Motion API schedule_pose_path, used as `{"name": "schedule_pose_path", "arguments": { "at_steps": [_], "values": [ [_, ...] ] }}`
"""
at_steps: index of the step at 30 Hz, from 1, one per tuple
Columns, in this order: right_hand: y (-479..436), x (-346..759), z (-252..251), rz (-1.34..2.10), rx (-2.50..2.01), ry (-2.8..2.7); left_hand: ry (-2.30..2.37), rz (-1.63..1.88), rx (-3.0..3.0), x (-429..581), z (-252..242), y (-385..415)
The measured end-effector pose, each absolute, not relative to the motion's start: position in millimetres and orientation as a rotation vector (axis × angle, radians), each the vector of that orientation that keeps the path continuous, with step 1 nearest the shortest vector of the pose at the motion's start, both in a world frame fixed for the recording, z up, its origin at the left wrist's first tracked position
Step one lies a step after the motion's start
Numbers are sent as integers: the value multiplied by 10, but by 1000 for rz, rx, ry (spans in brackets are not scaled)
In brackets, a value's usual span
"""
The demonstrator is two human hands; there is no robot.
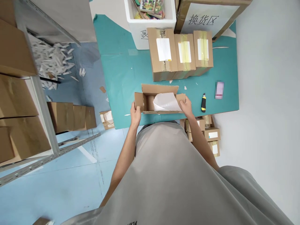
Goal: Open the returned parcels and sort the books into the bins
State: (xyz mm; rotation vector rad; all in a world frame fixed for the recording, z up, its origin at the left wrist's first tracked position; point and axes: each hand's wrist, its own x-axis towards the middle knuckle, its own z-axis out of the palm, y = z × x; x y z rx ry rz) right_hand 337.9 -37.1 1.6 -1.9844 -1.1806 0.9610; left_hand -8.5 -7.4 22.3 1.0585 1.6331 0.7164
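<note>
An opened cardboard box (159, 89) lies at the near edge of the green-topped table, its flaps spread. White wrapping (166, 102), perhaps foam or paper, fills its right part, and what is under it is hidden. The box's left end flap is pinched in my left hand (135, 114). My right hand (186, 107) grips the flap at the opposite end, thumb on top. To the right of the box, a black and yellow utility knife (203, 103) lies on the table.
Three taped cardboard boxes (163, 67) with labels stand behind the opened one. Beyond them are a white bin (153, 25) and a large carton (208, 22). A blurred pink item (219, 90) lies right. Shelving with boxes (17, 100) stands left; labelled boxes (212, 134) sit below the table.
</note>
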Motion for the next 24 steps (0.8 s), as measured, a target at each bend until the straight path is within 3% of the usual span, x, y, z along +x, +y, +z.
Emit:
{"name": "schedule_pose_path", "arguments": {
  "at_steps": [3,6,10,14,17,21,24],
  "values": [
    [-355,3335,3,945,-2002,-1217,1801,878,1219,2,526,-66],
    [-374,3320,60,901,-2032,-1256,1621,932,1474,180,857,-27],
    [-417,3279,214,799,-2074,-1306,1279,474,1650,572,923,151],
    [-442,3203,407,717,-2028,-1354,1343,-118,1732,955,645,337],
    [-477,3157,540,665,-2006,-1432,1309,-294,1786,1080,524,357],
    [-567,3110,700,599,-2011,-1485,1260,-226,1819,973,624,309],
    [-625,3060,840,581,-2000,-1478,1262,87,1756,724,867,353]
  ]
}}
